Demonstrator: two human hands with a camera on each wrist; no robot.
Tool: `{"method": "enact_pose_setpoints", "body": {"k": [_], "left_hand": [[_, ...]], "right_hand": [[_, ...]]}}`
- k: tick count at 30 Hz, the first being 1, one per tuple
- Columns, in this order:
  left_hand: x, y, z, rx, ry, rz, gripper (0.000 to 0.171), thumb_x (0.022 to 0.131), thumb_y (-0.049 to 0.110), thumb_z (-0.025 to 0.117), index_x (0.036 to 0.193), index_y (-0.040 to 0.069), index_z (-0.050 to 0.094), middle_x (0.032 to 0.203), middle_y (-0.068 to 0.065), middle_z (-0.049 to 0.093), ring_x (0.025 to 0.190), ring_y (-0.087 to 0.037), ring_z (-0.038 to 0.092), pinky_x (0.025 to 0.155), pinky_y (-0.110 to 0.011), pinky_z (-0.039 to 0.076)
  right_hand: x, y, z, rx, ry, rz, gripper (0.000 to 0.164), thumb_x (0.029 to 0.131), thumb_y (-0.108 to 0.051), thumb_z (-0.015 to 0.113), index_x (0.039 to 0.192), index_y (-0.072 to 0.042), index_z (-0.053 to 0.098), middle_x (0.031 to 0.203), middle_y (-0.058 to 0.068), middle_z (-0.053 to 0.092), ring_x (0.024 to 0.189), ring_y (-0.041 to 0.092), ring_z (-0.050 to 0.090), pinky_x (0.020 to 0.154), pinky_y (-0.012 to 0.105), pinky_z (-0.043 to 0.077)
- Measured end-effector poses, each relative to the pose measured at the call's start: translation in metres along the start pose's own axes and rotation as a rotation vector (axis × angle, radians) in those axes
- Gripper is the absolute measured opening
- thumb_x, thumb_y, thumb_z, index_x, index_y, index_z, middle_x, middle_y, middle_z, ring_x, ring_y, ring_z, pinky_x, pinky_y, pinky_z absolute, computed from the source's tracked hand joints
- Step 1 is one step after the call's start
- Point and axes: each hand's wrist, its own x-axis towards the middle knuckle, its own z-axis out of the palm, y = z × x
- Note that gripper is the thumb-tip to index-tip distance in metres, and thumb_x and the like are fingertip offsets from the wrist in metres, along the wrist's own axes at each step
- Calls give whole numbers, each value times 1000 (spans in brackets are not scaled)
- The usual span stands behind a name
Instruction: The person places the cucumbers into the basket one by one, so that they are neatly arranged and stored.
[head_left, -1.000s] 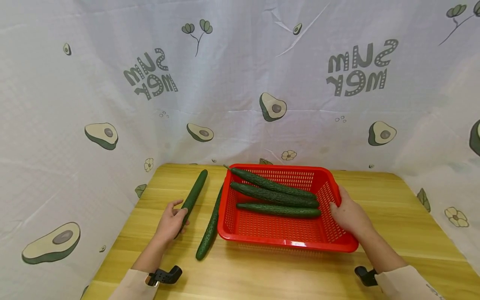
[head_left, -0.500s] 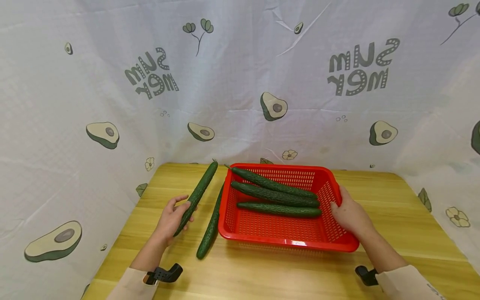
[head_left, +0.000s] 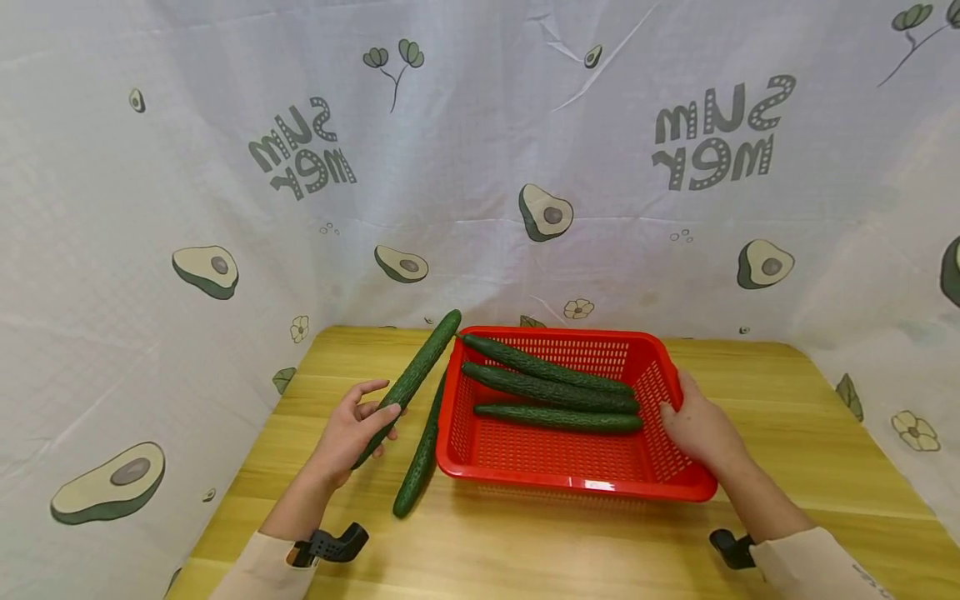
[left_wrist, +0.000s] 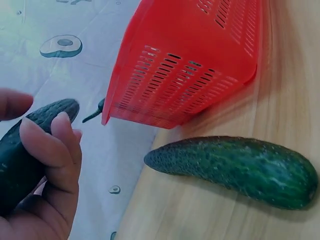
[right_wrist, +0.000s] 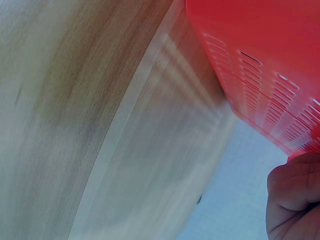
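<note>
My left hand (head_left: pixel 358 432) grips a long dark green cucumber (head_left: pixel 420 367), tilted with its far end up beside the basket's back left corner. In the left wrist view, the fingers (left_wrist: pixel 55 145) curl round that cucumber. A red plastic basket (head_left: pixel 525 482) stands at the middle of the table with three cucumbers lying across its inside. At its right end my right hand (head_left: pixel 701 423) holds the rim, thumb on the inner side. Another cucumber (left_wrist: pixel 240 170) lies on the table just left of the basket, its far end hidden behind the rim in the head view.
The wooden table (head_left: pixel 540 550) reaches back to a pale cloth (head_left: pixel 465 150) printed with avocados, which hangs behind it and on both sides. A black wrist camera (head_left: pixel 337 543) sits on the left wrist, another on the right.
The left hand has lifted its cucumber from the table and carried it right, toward the basket's back left corner. The right hand and basket have stayed in place.
</note>
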Motion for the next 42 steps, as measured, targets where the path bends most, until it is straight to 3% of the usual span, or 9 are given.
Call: {"method": "enact_pose_setpoints", "body": {"k": [5, 7, 11, 14, 18, 23, 33, 42], "left_hand": [[0, 5, 5, 60, -106, 67, 63, 98, 14, 68, 152, 5, 36, 94, -5, 68, 67, -14, 63, 52, -27, 49], [-1, 8, 8, 100, -141, 100, 64, 97, 14, 69, 151, 5, 37, 92, -7, 67, 64, -14, 61, 52, -27, 49], [-1, 15, 15, 214, -171, 165, 67, 93, 17, 76, 150, 12, 42, 107, -13, 69, 61, -16, 58, 51, -28, 49], [1, 21, 21, 298, -169, 207, 70, 89, 20, 81, 149, 17, 45, 116, -14, 69, 74, -16, 62, 53, -28, 50], [5, 29, 29, 383, -162, 253, 69, 86, 21, 84, 146, 18, 50, 114, -7, 72, 93, -18, 66, 66, -28, 54], [12, 39, 41, 489, -173, 316, 63, 86, 22, 84, 141, 14, 55, 113, -4, 74, 94, -17, 69, 74, -28, 57], [25, 67, 73, 627, -354, 392, 57, 87, 18, 81, 138, 19, 57, 122, 1, 71, 108, -18, 67, 78, -29, 53], [42, 79, 103, 700, -481, 406, 58, 87, 21, 83, 139, 21, 57, 123, 3, 73, 117, -17, 68, 100, -38, 54]], "right_hand": [[-1, 0, 1, 1, -3, 8, 77, 107, -20, 39, 162, -3, -12, 125, 43, 53, 67, 21, 70, 55, 41, 61], [-1, -1, 1, 3, -3, 11, 77, 107, -20, 39, 162, -3, -12, 125, 43, 52, 67, 22, 70, 55, 41, 61], [-1, -1, 1, -5, 8, 3, 76, 106, -19, 39, 162, -2, -11, 125, 44, 52, 66, 21, 70, 54, 41, 61], [-2, -1, 0, -11, 13, -3, 76, 106, -19, 39, 162, -1, -10, 125, 44, 52, 65, 21, 70, 54, 41, 61], [-2, -2, 0, -14, 10, 0, 76, 106, -20, 39, 161, -1, -11, 125, 44, 52, 66, 20, 70, 54, 40, 61], [-2, -2, 0, -15, 9, 4, 77, 106, -20, 38, 161, -1, -13, 125, 44, 52, 65, 20, 69, 54, 40, 60], [-2, -1, 1, -13, 14, 3, 77, 106, -20, 39, 161, -2, -11, 124, 43, 53, 65, 20, 70, 54, 40, 61], [-2, -2, 1, -24, 22, -1, 76, 106, -20, 39, 161, -1, -10, 124, 44, 53, 65, 20, 69, 54, 39, 60]]}}
